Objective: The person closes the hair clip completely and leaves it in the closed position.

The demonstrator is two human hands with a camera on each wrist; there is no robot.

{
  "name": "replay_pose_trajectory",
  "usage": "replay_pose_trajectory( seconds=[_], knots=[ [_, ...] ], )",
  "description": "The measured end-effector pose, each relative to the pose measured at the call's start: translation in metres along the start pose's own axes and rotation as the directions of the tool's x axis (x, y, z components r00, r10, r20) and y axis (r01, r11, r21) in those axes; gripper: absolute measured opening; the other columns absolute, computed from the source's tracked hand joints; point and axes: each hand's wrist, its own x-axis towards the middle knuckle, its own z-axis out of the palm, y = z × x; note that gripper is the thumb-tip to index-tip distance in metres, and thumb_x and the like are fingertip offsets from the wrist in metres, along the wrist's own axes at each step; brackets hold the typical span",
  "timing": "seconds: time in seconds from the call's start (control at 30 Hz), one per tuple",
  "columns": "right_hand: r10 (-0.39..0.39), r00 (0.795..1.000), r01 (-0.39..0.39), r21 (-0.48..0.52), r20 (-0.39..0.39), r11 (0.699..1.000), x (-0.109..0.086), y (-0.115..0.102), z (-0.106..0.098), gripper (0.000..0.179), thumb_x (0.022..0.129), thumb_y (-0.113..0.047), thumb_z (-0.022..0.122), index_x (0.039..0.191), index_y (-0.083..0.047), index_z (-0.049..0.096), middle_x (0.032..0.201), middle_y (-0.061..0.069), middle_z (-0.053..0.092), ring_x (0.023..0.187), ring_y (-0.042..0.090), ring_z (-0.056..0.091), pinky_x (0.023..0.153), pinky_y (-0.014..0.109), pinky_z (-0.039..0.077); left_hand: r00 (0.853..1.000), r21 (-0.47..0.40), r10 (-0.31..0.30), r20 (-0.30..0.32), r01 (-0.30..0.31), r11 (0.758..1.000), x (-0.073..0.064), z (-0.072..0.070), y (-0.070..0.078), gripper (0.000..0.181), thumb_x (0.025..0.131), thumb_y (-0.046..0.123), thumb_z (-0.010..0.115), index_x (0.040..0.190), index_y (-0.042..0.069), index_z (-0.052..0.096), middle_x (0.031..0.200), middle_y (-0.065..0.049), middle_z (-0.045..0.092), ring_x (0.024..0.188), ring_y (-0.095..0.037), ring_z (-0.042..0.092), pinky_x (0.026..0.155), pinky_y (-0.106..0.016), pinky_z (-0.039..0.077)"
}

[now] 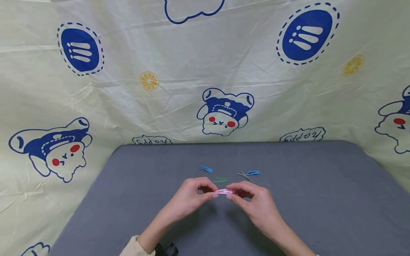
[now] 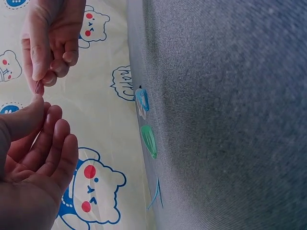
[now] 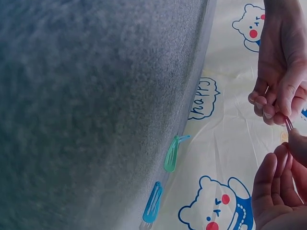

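Observation:
Between both hands, raised over the table, is a pink snap hair clip. My left hand pinches one end of it between thumb and forefinger. The other end is pinched by my right hand in the same way. In the left wrist view only a thin edge of the pink clip shows between the fingertips. Just beyond the hands lies a green hair clip on the table.
A blue hair clip lies at the back left of the green one. To the right, a grey clip lies against another blue clip. The grey cloth-covered table ends at a patterned curtain.

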Motion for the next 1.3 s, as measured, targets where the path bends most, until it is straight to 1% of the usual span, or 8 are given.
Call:
replay_pose_trajectory(
  seconds=[0.2, 0.47, 0.67, 0.77, 0.87, 1.0, 1.1, 1.3],
  knots=[
    [-0.012, 1.0, 0.012, -0.022, -0.002, 1.0, 0.0, 0.0022, 0.0, 0.019, 0.083, -0.014, 0.08, 0.097, -0.025, 0.074, 0.084, -0.013, 0.067, 0.075, 0.008, 0.062, 0.075, 0.029, 0.053, 1.0, 0.024, 0.017, -0.003, -0.017, 1.0, 0.0006, 0.0014, -0.0009, 0.007, 0.089, 0.014, 0.074, 0.091, 0.02, 0.074, 0.084, 0.012, 0.065, 0.079, -0.008, 0.061, 0.074, -0.034, 0.051],
    [-0.047, 0.999, 0.047, 0.008, 0.002, 0.999, -0.0001, 0.0052, 0.0032, 0.021, 0.083, -0.011, 0.08, 0.096, -0.025, 0.073, 0.082, -0.014, 0.067, 0.073, 0.008, 0.064, 0.072, 0.028, 0.053, 0.999, 0.068, 0.042, 0.016, -0.043, 0.997, 0.0002, -0.0012, -0.0006, 0.007, 0.087, 0.01, 0.076, 0.089, 0.016, 0.074, 0.083, 0.014, 0.064, 0.078, -0.007, 0.06, 0.073, -0.029, 0.05],
    [-0.054, 0.998, 0.054, 0.003, 0.01, 0.999, 0.0007, 0.0075, 0.0029, 0.02, 0.083, -0.01, 0.08, 0.094, -0.026, 0.073, 0.08, -0.013, 0.067, 0.072, 0.009, 0.063, 0.07, 0.027, 0.052, 0.995, 0.094, 0.095, 0.037, -0.098, 0.991, 0.002, -0.0017, -0.0021, 0.006, 0.086, 0.007, 0.076, 0.09, 0.011, 0.074, 0.083, 0.014, 0.064, 0.08, -0.006, 0.06, 0.075, -0.029, 0.051],
    [-0.058, 0.998, 0.059, -0.012, 0.033, 0.998, 0.001, 0.008, 0.0017, 0.018, 0.083, -0.013, 0.08, 0.093, -0.025, 0.073, 0.079, -0.013, 0.066, 0.072, 0.008, 0.062, 0.067, 0.027, 0.052, 0.993, 0.105, 0.104, 0.052, -0.109, 0.988, 0.0026, -0.0019, -0.0028, 0.005, 0.087, 0.007, 0.076, 0.089, 0.012, 0.074, 0.083, 0.014, 0.064, 0.08, -0.005, 0.06, 0.076, -0.03, 0.052],
    [-0.083, 0.995, 0.084, -0.018, 0.062, 0.996, 0.0009, 0.0086, 0.0016, 0.014, 0.084, -0.016, 0.08, 0.093, -0.024, 0.073, 0.077, -0.013, 0.065, 0.072, 0.008, 0.061, 0.065, 0.028, 0.051, 0.993, 0.117, 0.099, 0.072, -0.107, 0.987, 0.0023, -0.0032, -0.0039, 0.006, 0.086, 0.006, 0.075, 0.088, 0.013, 0.074, 0.083, 0.013, 0.063, 0.08, -0.004, 0.06, 0.076, -0.03, 0.052],
    [-0.098, 0.992, 0.099, -0.017, 0.083, 0.995, 0.0009, 0.0083, 0.002, 0.012, 0.085, -0.016, 0.079, 0.093, -0.023, 0.073, 0.077, -0.013, 0.064, 0.072, 0.008, 0.062, 0.064, 0.028, 0.051, 0.992, 0.129, 0.091, 0.091, -0.103, 0.986, 0.0025, -0.0051, -0.0043, 0.006, 0.087, 0.005, 0.075, 0.088, 0.011, 0.074, 0.083, 0.013, 0.063, 0.079, -0.004, 0.059, 0.074, -0.026, 0.051],
    [-0.075, 0.992, 0.078, -0.025, 0.104, 0.997, 0.0011, 0.0077, 0.0024, 0.013, 0.085, -0.015, 0.079, 0.092, -0.023, 0.073, 0.077, -0.013, 0.064, 0.072, 0.008, 0.061, 0.064, 0.027, 0.051, 0.992, 0.145, 0.074, 0.102, -0.088, 0.986, 0.0023, -0.0059, -0.0041, 0.005, 0.087, 0.005, 0.074, 0.09, 0.008, 0.074, 0.083, 0.012, 0.063, 0.077, -0.004, 0.058, 0.072, -0.024, 0.05],
    [-0.027, 0.984, 0.036, -0.051, 0.177, 0.998, 0.0041, 0.008, 0.0052, 0.011, 0.085, -0.014, 0.078, 0.092, -0.02, 0.073, 0.076, -0.012, 0.064, 0.071, 0.007, 0.061, 0.063, 0.026, 0.051, 0.992, 0.199, 0.038, 0.122, -0.062, 0.978, 0.0012, -0.0083, -0.005, 0.004, 0.087, 0.006, 0.074, 0.089, 0.01, 0.074, 0.082, 0.013, 0.063, 0.075, -0.003, 0.057, 0.071, -0.022, 0.049]
  ],
)
